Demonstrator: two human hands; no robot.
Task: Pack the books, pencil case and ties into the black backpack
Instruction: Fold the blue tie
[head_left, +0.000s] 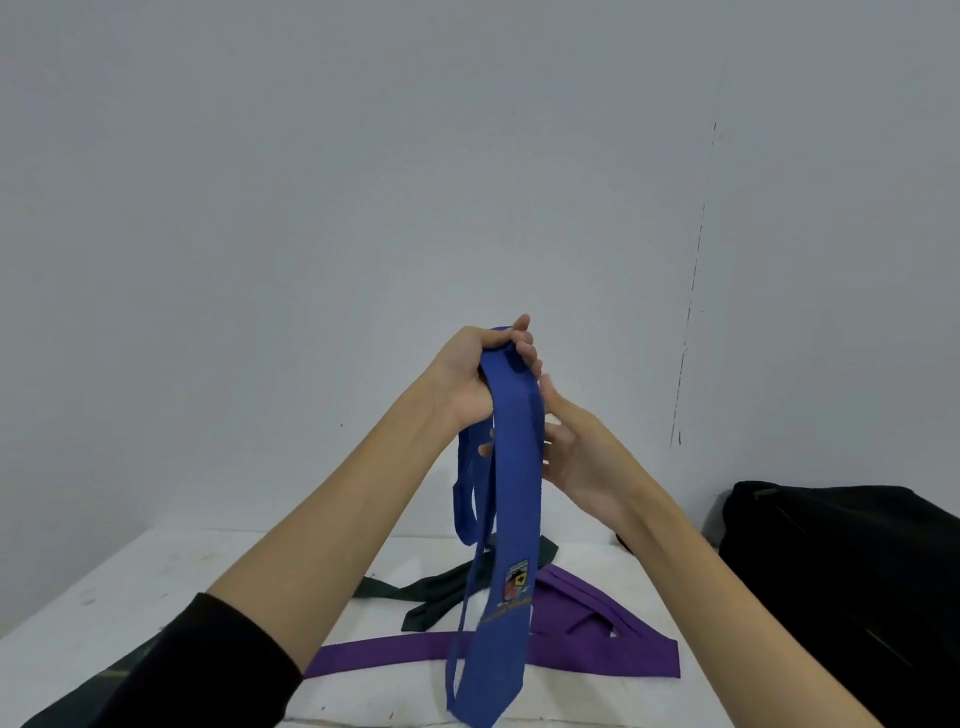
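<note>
Folding the blue tie (511, 499) for packing

The left hand (470, 379) grips its top; the right hand (569, 452), fingers loose, should gather the hanging length evenly.

Left hand (470, 371) grips a blue tie (511, 499) aloft; right hand (571, 449) touches it above purple tie (597, 647), green tie (441, 587), backpack (852, 587).

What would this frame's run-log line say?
left hand: grips blue tie raised | right hand: open beside it | purple tie, dark green tie: on table | black backpack: right
</note>
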